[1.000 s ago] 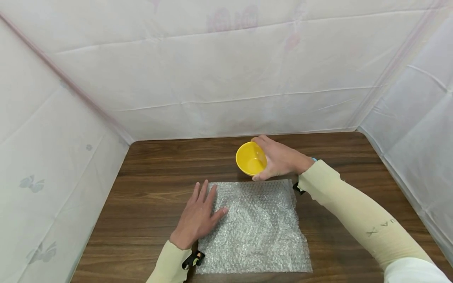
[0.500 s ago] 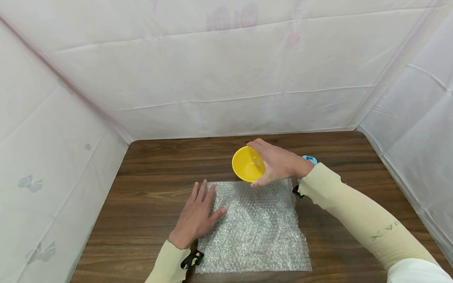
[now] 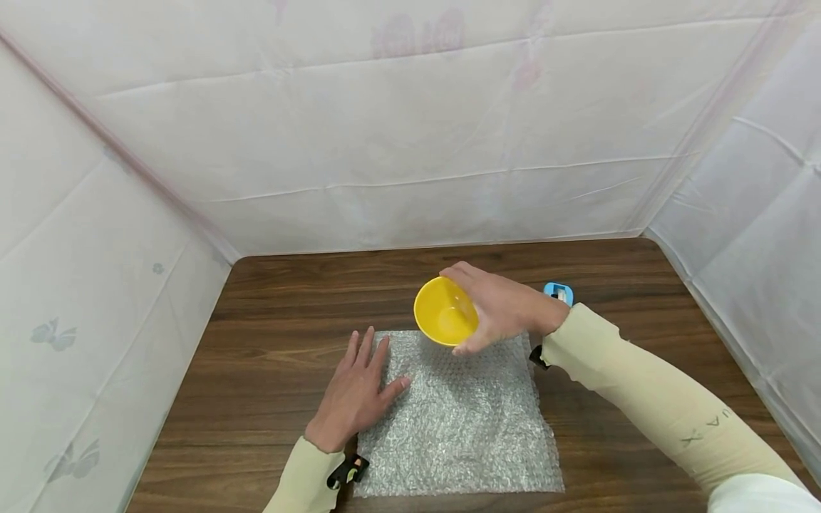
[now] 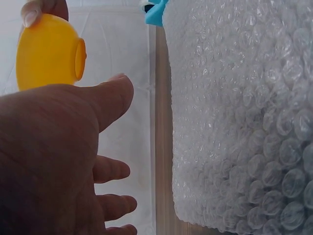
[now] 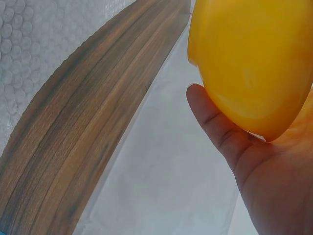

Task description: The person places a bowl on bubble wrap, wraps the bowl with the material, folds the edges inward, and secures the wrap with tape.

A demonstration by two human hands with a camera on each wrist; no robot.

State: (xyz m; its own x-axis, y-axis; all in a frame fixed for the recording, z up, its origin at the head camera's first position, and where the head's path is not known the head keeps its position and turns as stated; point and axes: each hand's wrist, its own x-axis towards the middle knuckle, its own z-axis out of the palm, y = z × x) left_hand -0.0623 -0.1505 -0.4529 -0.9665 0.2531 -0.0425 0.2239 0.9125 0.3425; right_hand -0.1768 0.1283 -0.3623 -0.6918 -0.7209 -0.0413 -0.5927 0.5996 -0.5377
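A yellow bowl (image 3: 445,313) is gripped at its right side by my right hand (image 3: 507,306), fingers at the far rim and thumb at the near one. The left wrist view shows the bowl (image 4: 46,51) raised, its foot visible; in the right wrist view the bowl (image 5: 254,63) rests against the palm. A sheet of bubble wrap (image 3: 462,420) lies flat on the table, and the bowl is over its far edge. My left hand (image 3: 355,392) rests with spread fingers on the sheet's left edge. Nothing shows inside the bowl.
Behind my right wrist, a small light-blue object (image 3: 559,292) stands on the dark wood table (image 3: 269,356); its kind is unclear, partly covered by the wrist. White patterned sheeting (image 3: 410,142) encloses the back and both sides of the table.
My right hand has brought the bowl toward me and slightly left, from beyond the bubble wrap to over its far edge. The light-blue object has come into sight. My left hand stays put.
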